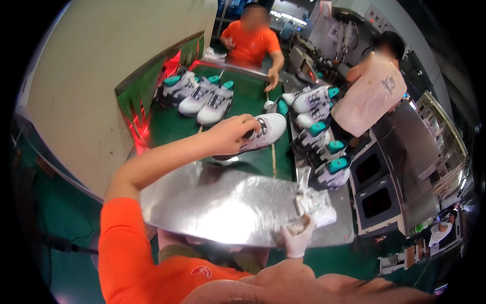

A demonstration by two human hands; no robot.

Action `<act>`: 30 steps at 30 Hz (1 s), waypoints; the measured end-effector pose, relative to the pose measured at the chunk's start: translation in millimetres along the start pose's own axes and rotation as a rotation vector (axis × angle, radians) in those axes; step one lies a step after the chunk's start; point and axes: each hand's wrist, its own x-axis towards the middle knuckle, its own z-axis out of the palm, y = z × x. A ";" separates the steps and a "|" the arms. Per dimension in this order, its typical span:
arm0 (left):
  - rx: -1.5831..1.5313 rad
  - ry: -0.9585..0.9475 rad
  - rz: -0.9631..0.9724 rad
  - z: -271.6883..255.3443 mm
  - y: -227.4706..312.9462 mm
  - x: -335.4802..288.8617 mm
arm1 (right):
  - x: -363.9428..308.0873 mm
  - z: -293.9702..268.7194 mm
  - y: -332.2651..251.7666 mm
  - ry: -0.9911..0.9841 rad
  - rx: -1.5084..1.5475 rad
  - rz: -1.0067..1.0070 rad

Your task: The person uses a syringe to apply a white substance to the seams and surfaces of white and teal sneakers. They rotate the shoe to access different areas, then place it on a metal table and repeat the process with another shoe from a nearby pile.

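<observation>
My bare left hand [234,135] reaches across the work surface and grips a white and grey sneaker [271,127] by its collar, toe pointing right. The sneaker is tilted above the green belt, and part of another pale shoe shows beneath my hand. My right hand [297,236], in a white glove, is at the near edge of the metal table [217,202]. Its fingers curl around something beige that I cannot make out. Just beyond it lies a crumpled white bundle [318,206], of paper or cloth.
Several sneakers with teal insoles [215,104] stand on the green belt [248,99] at the far left. More sneakers [331,172] line the metal ledge at right. A person in orange [253,43] works at the far end; another in a pale shirt [372,96] stands at right.
</observation>
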 end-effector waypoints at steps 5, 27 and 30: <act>0.042 -0.336 0.247 -26.5 80.4 -89.5 | -1.4 -2.7 8.7 0.001 0.032 -0.034; 0.263 -0.118 0.421 2.0 108.2 -163.2 | 27.3 -47.9 -44.9 -0.398 0.070 0.374; 0.284 -0.062 0.433 5.2 109.2 -167.3 | 32.6 -56.0 -50.9 -0.436 0.181 0.413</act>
